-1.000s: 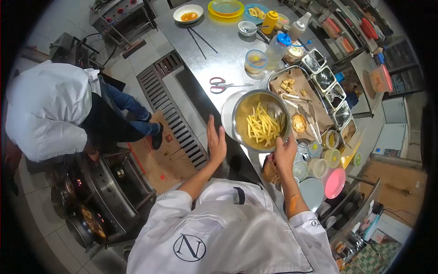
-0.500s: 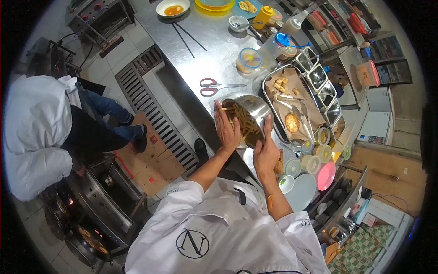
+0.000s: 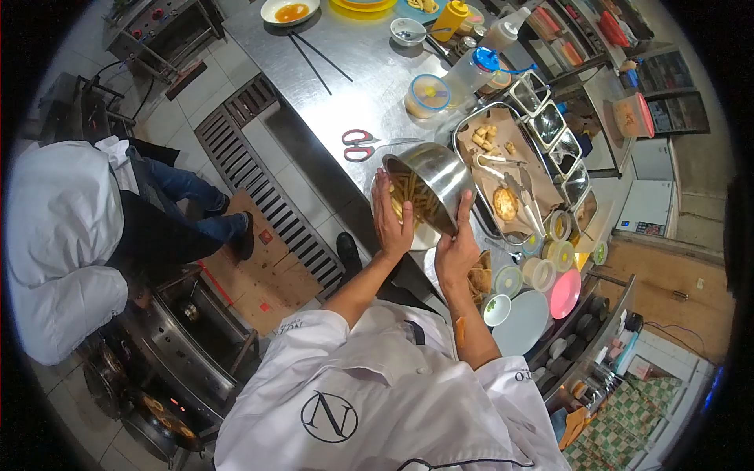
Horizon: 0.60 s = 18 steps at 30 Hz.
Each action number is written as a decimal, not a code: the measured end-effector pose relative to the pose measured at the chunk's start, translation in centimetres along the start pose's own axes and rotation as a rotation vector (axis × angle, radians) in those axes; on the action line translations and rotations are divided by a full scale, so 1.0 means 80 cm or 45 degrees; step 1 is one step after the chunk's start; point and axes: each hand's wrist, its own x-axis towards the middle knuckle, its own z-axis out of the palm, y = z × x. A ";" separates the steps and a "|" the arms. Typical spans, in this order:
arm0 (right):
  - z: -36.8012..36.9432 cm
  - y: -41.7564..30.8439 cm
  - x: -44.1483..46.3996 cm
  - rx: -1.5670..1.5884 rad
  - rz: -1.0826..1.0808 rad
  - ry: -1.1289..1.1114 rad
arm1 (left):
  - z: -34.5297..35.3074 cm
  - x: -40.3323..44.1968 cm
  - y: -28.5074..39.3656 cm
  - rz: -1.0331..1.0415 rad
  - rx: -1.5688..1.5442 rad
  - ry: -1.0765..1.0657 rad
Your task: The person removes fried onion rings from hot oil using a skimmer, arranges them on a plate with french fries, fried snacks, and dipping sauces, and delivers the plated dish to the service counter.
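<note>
A metal bowl [image 3: 446, 179] is tipped toward the left over a white plate [image 3: 425, 237] near the table edge. Fries [image 3: 415, 198] lie at its lowered mouth. My left hand [image 3: 392, 220] is cupped at the open side, fingers stretched out against the fries and rim. My right hand [image 3: 457, 255] grips the bowl's near right side, thumb up along the outside. Above the bowl lie red-handled scissors [image 3: 360, 146]. Right of it is a paper-lined tray [image 3: 496, 125] with tongs and fried pieces.
A co-worker in white [image 3: 67, 228] stands at the left beside a stove [image 3: 184, 345] with pans. Metal containers [image 3: 547, 125], lidded tubs [image 3: 539, 274], a pink plate [image 3: 565, 293] and a squeeze bottle [image 3: 451, 21] stand on the table [image 3: 345, 63]. Chopsticks [image 3: 322, 59] lie farther up.
The bowl has gone from level to steeply tipped, and the fries have slid toward its left side. My left hand has moved from apart to against the bowl's mouth.
</note>
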 end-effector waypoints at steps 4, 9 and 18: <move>0.012 0.002 0.014 -0.002 0.011 -0.015 | -0.005 -0.005 -0.008 0.163 0.162 -0.084; 0.024 0.000 0.026 0.000 -0.057 0.112 | -0.020 -0.005 -0.003 0.159 0.218 -0.126; 0.042 0.011 0.051 -0.039 -0.131 0.197 | -0.017 0.019 -0.011 0.106 0.257 -0.134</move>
